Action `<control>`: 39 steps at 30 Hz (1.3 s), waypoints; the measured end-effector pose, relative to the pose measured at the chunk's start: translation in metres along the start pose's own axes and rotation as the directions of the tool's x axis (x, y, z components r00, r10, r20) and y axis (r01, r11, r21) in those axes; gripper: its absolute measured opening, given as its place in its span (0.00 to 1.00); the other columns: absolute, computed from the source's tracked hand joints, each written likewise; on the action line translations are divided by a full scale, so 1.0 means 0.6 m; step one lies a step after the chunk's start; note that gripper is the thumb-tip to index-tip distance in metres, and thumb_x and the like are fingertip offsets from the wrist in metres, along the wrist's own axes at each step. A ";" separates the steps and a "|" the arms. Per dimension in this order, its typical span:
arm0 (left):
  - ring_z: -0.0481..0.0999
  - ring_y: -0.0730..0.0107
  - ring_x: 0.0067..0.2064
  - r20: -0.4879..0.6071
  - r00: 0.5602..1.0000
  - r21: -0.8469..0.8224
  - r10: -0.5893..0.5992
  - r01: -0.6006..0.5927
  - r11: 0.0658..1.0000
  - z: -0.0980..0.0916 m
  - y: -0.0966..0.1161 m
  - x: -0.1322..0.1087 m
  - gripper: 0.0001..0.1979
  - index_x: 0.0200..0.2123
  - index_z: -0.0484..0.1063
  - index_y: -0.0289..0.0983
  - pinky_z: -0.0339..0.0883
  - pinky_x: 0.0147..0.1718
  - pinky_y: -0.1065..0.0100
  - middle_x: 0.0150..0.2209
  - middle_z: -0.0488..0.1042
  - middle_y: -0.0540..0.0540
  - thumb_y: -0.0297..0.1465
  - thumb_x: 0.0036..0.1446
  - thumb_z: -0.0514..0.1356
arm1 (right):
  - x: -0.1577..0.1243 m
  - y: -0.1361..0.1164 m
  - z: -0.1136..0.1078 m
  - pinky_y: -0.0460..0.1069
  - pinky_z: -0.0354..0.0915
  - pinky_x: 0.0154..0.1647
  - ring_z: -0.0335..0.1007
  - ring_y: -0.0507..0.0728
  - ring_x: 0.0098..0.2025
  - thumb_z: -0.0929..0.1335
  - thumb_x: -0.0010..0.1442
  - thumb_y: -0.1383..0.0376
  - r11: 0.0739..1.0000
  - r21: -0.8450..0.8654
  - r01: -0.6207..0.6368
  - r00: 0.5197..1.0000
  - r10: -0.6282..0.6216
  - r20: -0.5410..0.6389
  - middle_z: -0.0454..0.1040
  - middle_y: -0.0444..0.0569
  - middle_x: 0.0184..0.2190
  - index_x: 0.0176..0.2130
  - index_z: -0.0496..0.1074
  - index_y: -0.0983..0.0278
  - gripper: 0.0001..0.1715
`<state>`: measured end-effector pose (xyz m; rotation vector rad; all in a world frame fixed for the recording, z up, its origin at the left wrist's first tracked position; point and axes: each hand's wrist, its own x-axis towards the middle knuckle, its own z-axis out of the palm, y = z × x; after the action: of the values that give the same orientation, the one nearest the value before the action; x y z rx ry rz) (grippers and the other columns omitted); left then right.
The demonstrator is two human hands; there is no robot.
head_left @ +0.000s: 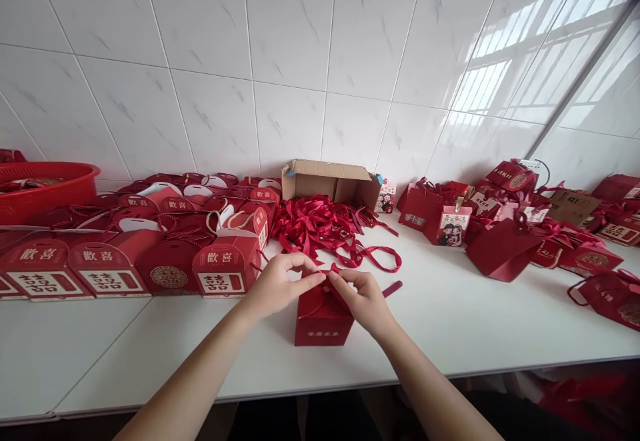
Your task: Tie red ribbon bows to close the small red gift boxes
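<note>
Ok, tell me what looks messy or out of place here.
Ribbons sprawl in a tangle in front of the open carton at the wall. Bags on the right lie tipped and jumbled; boxes on the left stand in rows.

Pinching red ribbon (334, 273) atop a small red gift box (320, 326) with left hand (277, 286) and right hand (363, 299).
Upright on white counter (450, 321), just before loose ribbon heap (320, 224) and open cardboard carton (325, 180).

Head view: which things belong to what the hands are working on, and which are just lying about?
In hand: left hand and right hand, both pinching the red ribbon atop the small red gift box.
Lying about: ribbon pile, cardboard box, red basin, printed red boxes at left, red gift bags at right.
</note>
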<state>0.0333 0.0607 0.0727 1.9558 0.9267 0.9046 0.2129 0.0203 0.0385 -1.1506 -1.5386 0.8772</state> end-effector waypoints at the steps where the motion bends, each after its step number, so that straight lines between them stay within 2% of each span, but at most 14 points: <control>1: 0.73 0.63 0.38 -0.028 1.000 0.002 0.008 -0.008 1.000 0.003 -0.005 -0.006 0.11 0.28 0.73 0.38 0.64 0.42 0.64 0.31 0.75 0.48 0.39 0.55 0.62 | 0.000 0.000 0.001 0.48 0.57 0.29 0.60 0.53 0.26 0.64 0.61 0.49 1.000 0.001 -0.001 1.000 0.001 -0.010 0.69 0.46 0.21 0.23 0.73 0.65 0.26; 4: 0.72 0.64 0.40 -0.050 0.998 -0.016 0.035 -0.036 0.999 0.012 -0.015 -0.017 0.10 0.30 0.69 0.39 0.64 0.44 0.64 0.33 0.73 0.48 0.39 0.60 0.58 | 0.000 0.001 0.004 0.49 0.57 0.30 0.61 0.53 0.27 0.66 0.61 0.50 1.000 -0.004 0.003 1.000 -0.003 -0.029 0.71 0.46 0.22 0.24 0.74 0.64 0.23; 7: 0.73 0.63 0.43 -0.038 0.998 -0.030 0.048 -0.049 0.998 0.016 -0.020 -0.020 0.08 0.34 0.68 0.40 0.65 0.47 0.63 0.36 0.73 0.48 0.38 0.59 0.60 | 0.001 0.002 0.006 0.49 0.59 0.30 0.63 0.54 0.27 0.67 0.60 0.51 1.000 -0.003 0.012 0.999 -0.012 -0.038 0.72 0.47 0.23 0.24 0.73 0.63 0.21; 11: 0.74 0.60 0.48 -0.030 1.000 -0.007 -0.001 0.001 1.000 0.017 -0.025 -0.016 0.14 0.42 0.70 0.41 0.63 0.51 0.59 0.44 0.75 0.45 0.38 0.54 0.65 | 0.001 0.007 0.007 0.49 0.62 0.31 0.68 0.55 0.29 0.69 0.58 0.54 0.998 0.055 0.027 1.000 -0.026 -0.018 0.77 0.47 0.26 0.35 0.69 0.62 0.14; 15: 0.75 0.62 0.43 -0.008 1.000 0.018 0.023 -0.023 1.000 0.019 -0.031 -0.014 0.09 0.36 0.73 0.40 0.64 0.48 0.60 0.37 0.77 0.48 0.37 0.53 0.65 | -0.002 0.011 0.009 0.48 0.60 0.30 0.65 0.53 0.25 0.70 0.57 0.56 0.987 0.156 0.045 0.998 -0.037 -0.056 0.76 0.42 0.24 0.36 0.56 0.59 0.19; 17: 0.75 0.63 0.41 -0.023 0.999 0.028 0.042 -0.041 0.999 0.022 -0.034 -0.016 0.07 0.32 0.73 0.39 0.65 0.46 0.61 0.35 0.76 0.48 0.35 0.53 0.64 | -0.003 0.012 0.011 0.47 0.58 0.28 0.63 0.51 0.24 0.69 0.58 0.55 0.983 0.176 0.058 0.997 -0.046 -0.068 0.73 0.40 0.23 0.34 0.54 0.59 0.19; 21: 0.76 0.64 0.39 -0.052 0.996 0.044 0.079 -0.077 0.996 0.028 -0.037 -0.018 0.06 0.31 0.73 0.38 0.67 0.43 0.64 0.34 0.77 0.48 0.34 0.54 0.63 | -0.004 0.012 0.014 0.46 0.58 0.27 0.63 0.51 0.24 0.68 0.60 0.57 0.987 0.130 0.099 0.990 -0.084 -0.111 0.70 0.40 0.22 0.33 0.60 0.60 0.13; 24: 0.77 0.64 0.40 -0.074 0.992 0.068 0.104 -0.099 0.993 0.031 -0.039 -0.016 0.04 0.31 0.73 0.38 0.67 0.44 0.64 0.35 0.78 0.48 0.32 0.54 0.63 | -0.005 0.012 0.016 0.48 0.64 0.32 0.69 0.54 0.30 0.67 0.60 0.59 0.989 0.056 0.139 0.979 -0.128 -0.158 0.74 0.46 0.28 0.35 0.68 0.62 0.09; 29: 0.77 0.65 0.39 -0.123 0.982 0.105 0.142 -0.129 0.986 0.032 -0.046 -0.015 0.02 0.31 0.73 0.38 0.68 0.42 0.65 0.34 0.78 0.48 0.29 0.55 0.61 | -0.016 0.008 0.016 0.52 0.69 0.39 0.73 0.57 0.37 0.68 0.61 0.61 0.973 -0.147 0.180 0.966 -0.203 -0.161 0.76 0.52 0.36 0.37 0.78 0.63 0.11; 31: 0.77 0.65 0.39 -0.141 0.978 0.118 0.152 -0.136 0.984 0.034 -0.049 -0.015 0.02 0.30 0.74 0.38 0.68 0.41 0.65 0.34 0.78 0.49 0.28 0.56 0.61 | -0.022 0.009 0.017 0.52 0.70 0.40 0.73 0.58 0.38 0.69 0.59 0.62 0.966 -0.189 0.180 0.962 -0.212 -0.172 0.75 0.53 0.37 0.38 0.79 0.63 0.10; 34: 0.77 0.66 0.36 -0.145 0.977 0.131 0.160 -0.141 0.981 0.037 -0.050 -0.016 0.03 0.31 0.75 0.39 0.67 0.37 0.67 0.33 0.79 0.49 0.28 0.56 0.61 | -0.028 0.012 0.018 0.54 0.70 0.40 0.72 0.59 0.38 0.68 0.59 0.65 0.960 -0.242 0.142 0.954 -0.198 -0.224 0.73 0.53 0.37 0.35 0.79 0.63 0.08; 36: 0.77 0.67 0.35 -0.139 0.977 0.128 0.161 -0.144 0.981 0.040 -0.048 -0.015 0.03 0.32 0.75 0.39 0.67 0.35 0.68 0.33 0.79 0.49 0.28 0.57 0.61 | -0.028 0.015 0.020 0.56 0.69 0.45 0.71 0.61 0.43 0.67 0.59 0.65 0.962 -0.254 0.104 0.955 -0.167 -0.243 0.73 0.54 0.40 0.32 0.78 0.63 0.08; 39: 0.77 0.67 0.37 -0.142 0.976 0.111 0.164 -0.149 0.983 0.043 -0.046 -0.013 0.04 0.32 0.75 0.38 0.68 0.39 0.68 0.34 0.79 0.49 0.29 0.59 0.60 | -0.024 0.016 0.021 0.60 0.62 0.56 0.65 0.64 0.54 0.66 0.61 0.63 0.981 -0.189 0.046 0.971 -0.089 -0.223 0.71 0.55 0.47 0.31 0.75 0.62 0.09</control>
<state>0.0434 0.0575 0.0357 2.0913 0.9286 1.1291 0.2038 0.0093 0.0222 -1.2756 -1.4782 0.5424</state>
